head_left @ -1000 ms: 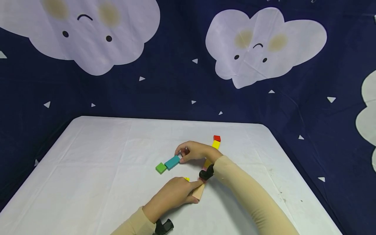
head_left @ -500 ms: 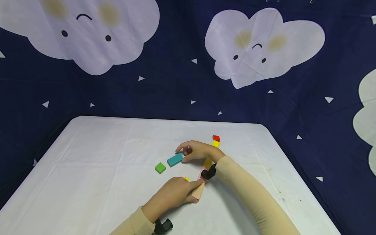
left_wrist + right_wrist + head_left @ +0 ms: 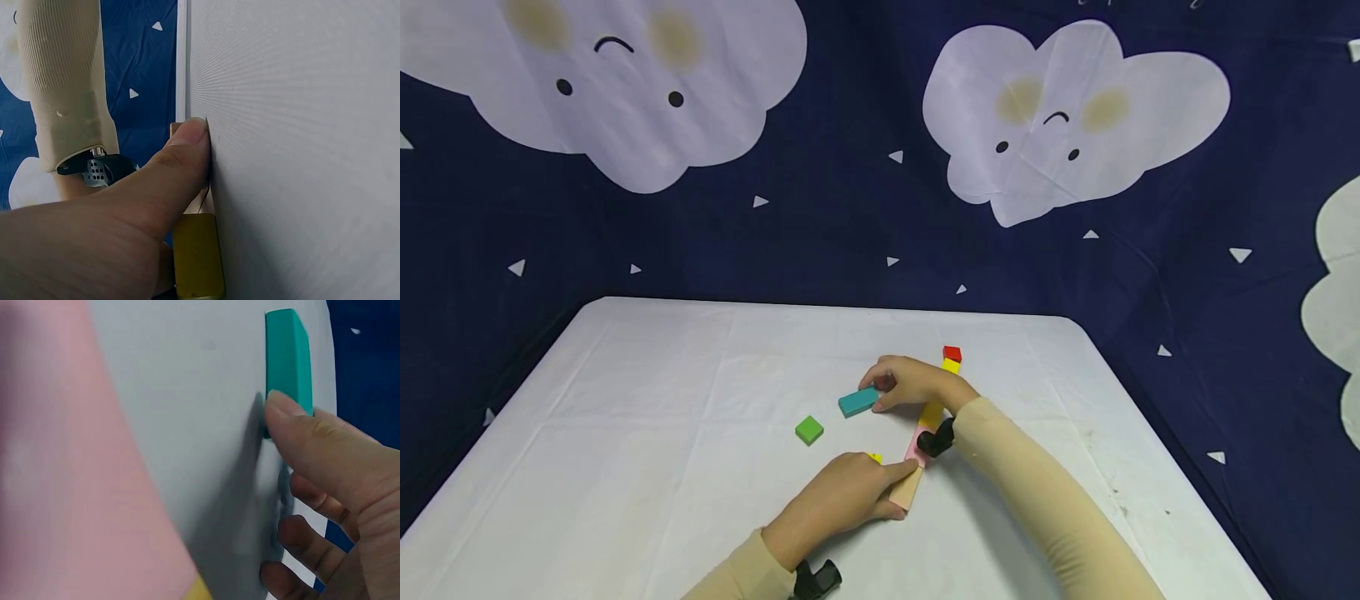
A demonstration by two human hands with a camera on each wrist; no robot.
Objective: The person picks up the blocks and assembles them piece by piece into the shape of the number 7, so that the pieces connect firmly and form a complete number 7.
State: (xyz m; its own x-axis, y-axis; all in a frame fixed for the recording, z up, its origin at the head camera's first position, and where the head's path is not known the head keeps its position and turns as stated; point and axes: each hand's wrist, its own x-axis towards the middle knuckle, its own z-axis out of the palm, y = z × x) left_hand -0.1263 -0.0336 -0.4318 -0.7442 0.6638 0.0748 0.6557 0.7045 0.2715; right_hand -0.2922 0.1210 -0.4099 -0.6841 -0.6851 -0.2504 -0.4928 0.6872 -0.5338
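Observation:
My right hand pinches one end of a teal block between thumb and fingers. In the right wrist view the teal block points away from the thumb, and the other fingers are curled with nothing in them. My left hand holds a plain wood block between thumb and index finger at the near end of a row. A pink block adjoins it, with an orange-yellow block beyond. Further along lie a yellow block and a red block. My right wrist hides part of the row.
A green block lies alone to the left. Another yellow block sits close beside my left hand, mostly hidden in the head view. The white table ends at a dark blue cloth backdrop with clouds.
My right hand has drawn the teal block rightward and slightly away, apart from the green block it was touching, and turned it a little. My left hand has stayed on the wood block.

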